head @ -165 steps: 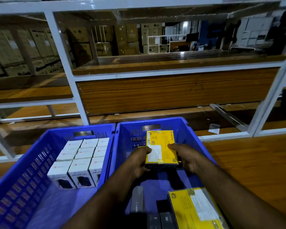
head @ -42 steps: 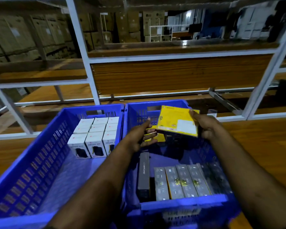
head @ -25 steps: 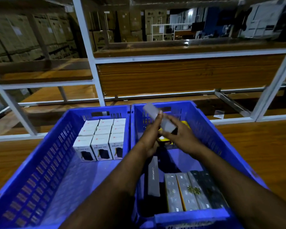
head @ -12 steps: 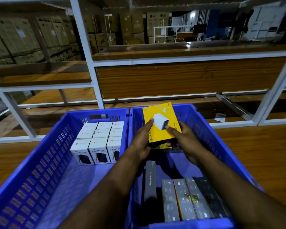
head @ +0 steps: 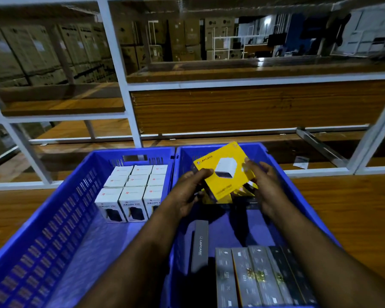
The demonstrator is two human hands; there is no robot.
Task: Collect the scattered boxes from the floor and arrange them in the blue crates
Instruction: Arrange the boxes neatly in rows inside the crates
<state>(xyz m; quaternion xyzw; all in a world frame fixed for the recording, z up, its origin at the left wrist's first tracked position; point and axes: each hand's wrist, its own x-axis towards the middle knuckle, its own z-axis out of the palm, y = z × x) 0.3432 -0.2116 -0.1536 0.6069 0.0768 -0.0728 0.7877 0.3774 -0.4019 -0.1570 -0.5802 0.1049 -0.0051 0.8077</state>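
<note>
We have the yellow box (head: 226, 172) up in both hands over the far end of the right crate (head: 273, 156), tilted so its printed face looks back at us. Our left hand (head: 187, 192) curls round its left edge with the thumb across the front, and our right hand (head: 265, 185) pinches its right edge, fingertips on the face near the top corner; neither hand is slack. It looks like thin printed card around something small, so we judge it light and fairly stiff, though the broad faces would likely dent if we squeezed them. The surface seems glossy and may slide under dry fingers, so the edges and corners are the better places to hold, as we do now. Below it, at the far end of the same crate, other yellow packs (head: 242, 193) appear to lie partly hidden, and we cannot tell how they are stacked. Nearer us a row of grey boxes (head: 253, 276) stands on edge, with one long grey box (head: 199, 245) lying beside them. The left crate (head: 53, 218) holds a neat block of white boxes (head: 133, 187) against its far wall.
</note>
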